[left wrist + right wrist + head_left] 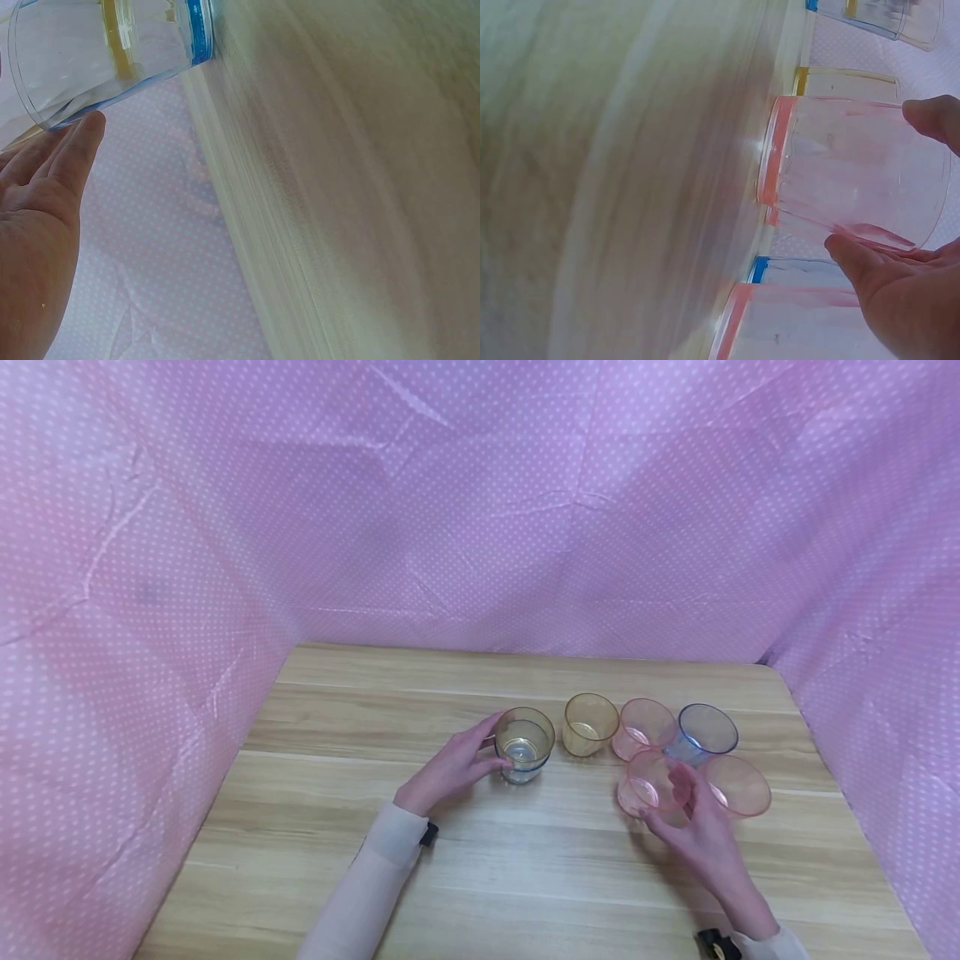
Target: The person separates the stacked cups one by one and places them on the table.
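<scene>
My left hand (pixel 450 768) holds a nested pair of clear tinted cups, thumb at the near side and fingers round the far left. The yellow cup (pixel 525 718) sits inside the blue cup (pixel 519 775), whose blue base band shows at the table in the left wrist view. On the right, my right hand (pixel 708 839) grips a pink cup (pixel 855 165) near its rim, thumb on one side and fingers on the other. That cup is upright, its pink-banded base close to the tabletop.
Behind the right hand stand a yellow cup (pixel 590 731), another pink cup (pixel 647 722) and a blue cup (pixel 707 731). One more pink cup (pixel 742 787) is just right of the gripped one. The wooden table (pixel 480 893) is enclosed by pink dotted cloth (pixel 465 527).
</scene>
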The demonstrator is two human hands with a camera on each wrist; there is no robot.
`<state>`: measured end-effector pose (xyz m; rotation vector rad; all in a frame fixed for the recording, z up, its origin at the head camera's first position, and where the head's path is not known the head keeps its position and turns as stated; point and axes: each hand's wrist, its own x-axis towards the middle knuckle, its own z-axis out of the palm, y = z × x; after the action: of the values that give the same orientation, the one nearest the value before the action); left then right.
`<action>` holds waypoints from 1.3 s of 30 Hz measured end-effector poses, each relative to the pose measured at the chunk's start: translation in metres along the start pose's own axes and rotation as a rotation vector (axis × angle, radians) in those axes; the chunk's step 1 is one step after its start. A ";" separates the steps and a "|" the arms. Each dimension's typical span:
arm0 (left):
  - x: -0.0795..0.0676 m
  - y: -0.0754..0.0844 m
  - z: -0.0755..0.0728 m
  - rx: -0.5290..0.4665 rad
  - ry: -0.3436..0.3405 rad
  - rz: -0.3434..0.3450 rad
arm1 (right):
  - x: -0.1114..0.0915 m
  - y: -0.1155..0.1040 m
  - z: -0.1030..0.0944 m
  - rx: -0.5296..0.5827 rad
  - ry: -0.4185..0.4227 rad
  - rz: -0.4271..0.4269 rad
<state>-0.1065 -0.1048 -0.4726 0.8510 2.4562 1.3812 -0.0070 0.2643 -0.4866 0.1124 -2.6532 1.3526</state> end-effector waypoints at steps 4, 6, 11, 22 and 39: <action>-0.001 0.000 0.000 0.002 0.003 0.001 | 0.000 -0.001 -0.001 -0.029 -0.009 0.008; -0.001 0.000 0.000 0.001 0.003 0.000 | 0.000 -0.002 -0.001 -0.041 -0.011 0.010; -0.001 0.000 0.000 -0.009 0.004 -0.005 | 0.001 -0.007 -0.002 -0.026 0.028 -0.009; -0.001 -0.001 0.000 -0.006 0.001 -0.008 | 0.008 -0.020 -0.003 -0.075 0.202 -0.108; -0.002 -0.002 0.001 0.003 0.003 -0.006 | 0.031 -0.050 0.021 0.014 0.210 -0.371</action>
<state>-0.1049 -0.1060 -0.4746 0.8425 2.4617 1.3776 -0.0329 0.2180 -0.4535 0.4168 -2.3064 1.1881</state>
